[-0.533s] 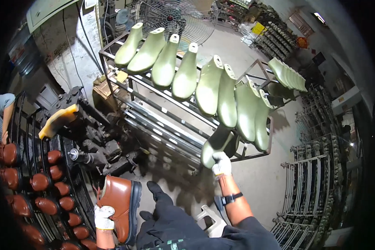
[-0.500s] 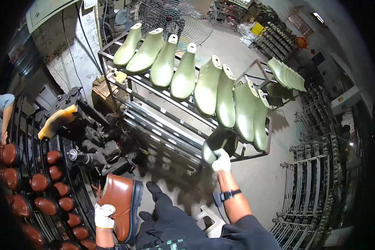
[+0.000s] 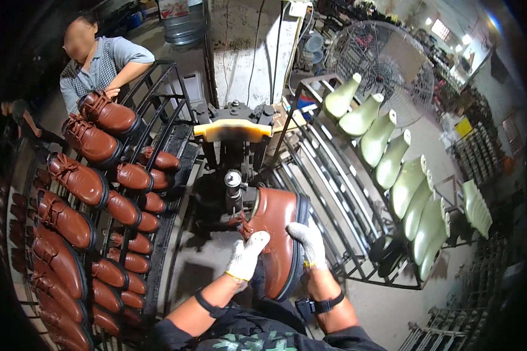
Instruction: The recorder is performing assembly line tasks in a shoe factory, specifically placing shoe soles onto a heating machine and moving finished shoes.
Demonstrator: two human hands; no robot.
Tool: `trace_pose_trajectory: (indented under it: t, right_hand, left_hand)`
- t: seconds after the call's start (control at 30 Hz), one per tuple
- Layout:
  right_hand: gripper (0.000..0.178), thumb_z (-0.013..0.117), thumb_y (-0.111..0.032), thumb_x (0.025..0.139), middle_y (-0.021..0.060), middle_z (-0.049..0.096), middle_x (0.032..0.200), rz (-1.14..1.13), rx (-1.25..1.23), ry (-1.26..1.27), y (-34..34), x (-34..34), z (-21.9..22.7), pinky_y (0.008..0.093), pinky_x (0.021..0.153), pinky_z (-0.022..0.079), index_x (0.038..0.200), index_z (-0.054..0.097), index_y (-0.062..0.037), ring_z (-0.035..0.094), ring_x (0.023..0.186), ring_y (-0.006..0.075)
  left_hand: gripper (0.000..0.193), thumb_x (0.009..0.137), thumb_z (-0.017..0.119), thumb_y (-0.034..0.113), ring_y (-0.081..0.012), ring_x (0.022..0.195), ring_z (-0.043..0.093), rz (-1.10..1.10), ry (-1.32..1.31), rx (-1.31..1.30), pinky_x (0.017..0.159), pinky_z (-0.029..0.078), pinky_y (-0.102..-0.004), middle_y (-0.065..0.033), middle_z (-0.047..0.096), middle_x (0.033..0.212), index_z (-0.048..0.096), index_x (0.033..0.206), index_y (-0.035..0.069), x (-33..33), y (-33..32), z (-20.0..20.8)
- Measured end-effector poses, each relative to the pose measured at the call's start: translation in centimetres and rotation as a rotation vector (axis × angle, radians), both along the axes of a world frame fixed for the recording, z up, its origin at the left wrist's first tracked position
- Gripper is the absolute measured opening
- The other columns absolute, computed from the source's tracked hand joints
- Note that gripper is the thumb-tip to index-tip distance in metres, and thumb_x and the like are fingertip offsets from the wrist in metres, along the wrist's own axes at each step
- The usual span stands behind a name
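Observation:
A brown leather shoe (image 3: 278,228) with a thick black sole is held between my two hands, heel end toward the machine and toe toward me. My left hand (image 3: 247,255), in a white glove, grips the upper beside the laces. On the opposite side my right hand (image 3: 308,244), also gloved, closes against the sole edge. Just beyond the heel stands a dark machine with a metal post (image 3: 233,184) and a worn yellow pad (image 3: 233,130) above it. Whether the shoe touches the post I cannot tell.
At left a black rack (image 3: 184,137) carries rows of brown shoes (image 3: 79,178). A person (image 3: 108,61) leans there, hand near the top shoe. At right, a metal rack (image 3: 334,196) bears green shoe lasts (image 3: 386,146). Behind it is a large fan (image 3: 380,64).
My right hand has left the lasts on the rack and taken hold of the shoe. My left hand has brought the shoe up from low left to the middle. The view has turned left.

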State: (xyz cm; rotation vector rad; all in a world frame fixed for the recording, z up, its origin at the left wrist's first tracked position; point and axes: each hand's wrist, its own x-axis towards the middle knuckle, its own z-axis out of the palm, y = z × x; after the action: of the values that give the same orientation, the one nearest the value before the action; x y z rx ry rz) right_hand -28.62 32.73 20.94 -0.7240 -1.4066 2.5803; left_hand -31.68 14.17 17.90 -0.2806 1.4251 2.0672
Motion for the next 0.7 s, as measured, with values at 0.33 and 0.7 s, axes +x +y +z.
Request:
trace_pose_trajectory:
  t: [0.33,0.7]
  right_hand:
    - [0.079,0.087,-0.021,0.065,0.0091,0.068,0.110,0.180,0.958,-0.013,-4.9,-12.3,12.2,0.0315,0.089,0.053,0.135,0.055,-0.0018,0.064,0.098,0.0162]
    - [0.099,0.079,-0.029,0.078,0.0332,0.063,0.111,0.408,1.746,-0.214,-9.8,-15.5,15.8,0.0496,0.085,0.057,0.151,0.024,0.0074,0.067,0.099,0.0479]
  left_hand:
    - [0.043,0.093,0.073,0.033,-0.0280,0.120,0.063,-0.077,0.217,-0.294,0.108,0.049,-0.0383,-0.0153,0.072,0.121,0.070,0.122,0.001,1.7,-18.4,-14.5]
    - [0.011,0.102,0.058,0.007,-0.0080,0.089,0.060,0.124,0.506,0.002,0.078,0.052,-0.0281,-0.0023,0.069,0.097,0.067,0.100,0.002,-11.2,-6.8,4.8]
